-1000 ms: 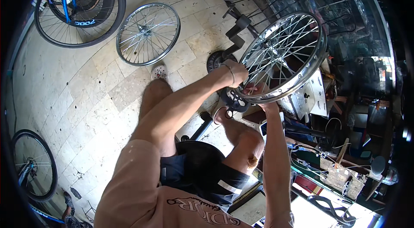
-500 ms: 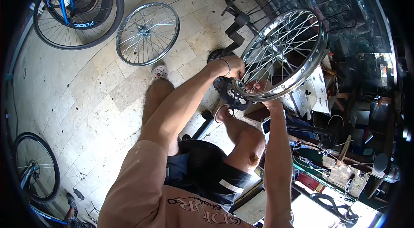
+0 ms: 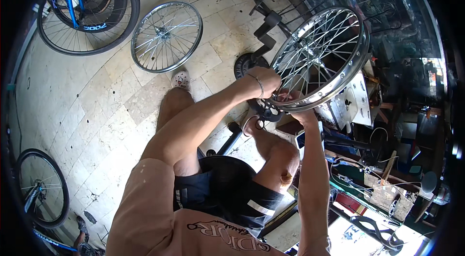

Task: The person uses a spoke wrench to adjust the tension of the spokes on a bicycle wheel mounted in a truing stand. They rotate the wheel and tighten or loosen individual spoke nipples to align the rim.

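Note:
A bare chrome bicycle wheel [image 3: 334,92] with silver spokes and no tyre is mounted at a dark metal stand [image 3: 264,35] in front of me. My left hand [image 3: 265,81], with a bracelet at the wrist, is closed against the near left side of the rim. Its fingertips are turned away, so what they pinch is hidden. My right hand [image 3: 301,114] comes up from below, behind the near edge of the rim. Its fingers show inside the rim among the spoke ends, curled round the rim, close to my left hand.
Another bare spoked wheel [image 3: 167,37] lies on the tiled floor [image 3: 116,96]. A blue bicycle's tyred wheel [image 3: 131,18] stands at upper left, another tyred wheel [image 3: 42,188] at lower left. Cluttered tools and parts fill the right side around a wooden board [image 3: 387,193].
My left hand has rolled over and shifted slightly right along the rim, its fingers now turned more out of sight. My right hand stays at nearly the same spot on the rim.

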Motion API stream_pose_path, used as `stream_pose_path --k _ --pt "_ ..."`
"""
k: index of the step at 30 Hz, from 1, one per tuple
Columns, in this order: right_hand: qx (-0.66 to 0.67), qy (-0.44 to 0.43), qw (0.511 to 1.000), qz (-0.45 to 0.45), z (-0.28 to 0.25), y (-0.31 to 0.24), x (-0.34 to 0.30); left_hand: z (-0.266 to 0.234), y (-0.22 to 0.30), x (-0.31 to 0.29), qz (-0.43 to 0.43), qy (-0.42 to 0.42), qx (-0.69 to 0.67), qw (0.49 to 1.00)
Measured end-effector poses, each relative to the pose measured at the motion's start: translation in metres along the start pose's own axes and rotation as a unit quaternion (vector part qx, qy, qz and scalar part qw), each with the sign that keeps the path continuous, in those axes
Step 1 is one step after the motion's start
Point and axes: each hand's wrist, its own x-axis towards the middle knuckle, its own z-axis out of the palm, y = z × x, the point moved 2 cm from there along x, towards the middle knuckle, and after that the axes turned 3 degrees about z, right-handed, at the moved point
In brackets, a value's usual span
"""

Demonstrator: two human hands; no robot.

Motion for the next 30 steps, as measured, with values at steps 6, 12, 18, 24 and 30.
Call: stream_pose_path --k 6,12,18,24,30 --pt "0.004 -0.020 0.999 -0.044 -0.017 0.006 -0.010 -0.018 0.026 0.004 0.003 0.020 0.028 0.999" --pt "0.076 -0.066 0.994 0.040 0.006 -0.037 -0.011 -0.005 -0.018 0.020 0.083 -0.038 -0.050 0.995" --pt "0.180 -0.029 0.983 -0.030 0.001 0.011 -0.005 -0.003 0.021 0.022 -0.014 0.001 0.013 1.000" --pt "0.095 -0.021 0.995 0.002 -0.001 0.000 -0.014 -0.019 0.002 0.025 0.024 -0.020 0.001 1.000" --pt "-0.013 -0.040 0.996 0.078 -0.007 -0.036 -0.012 0.030 -0.043 0.045 0.114 -0.057 -0.209 0.969"
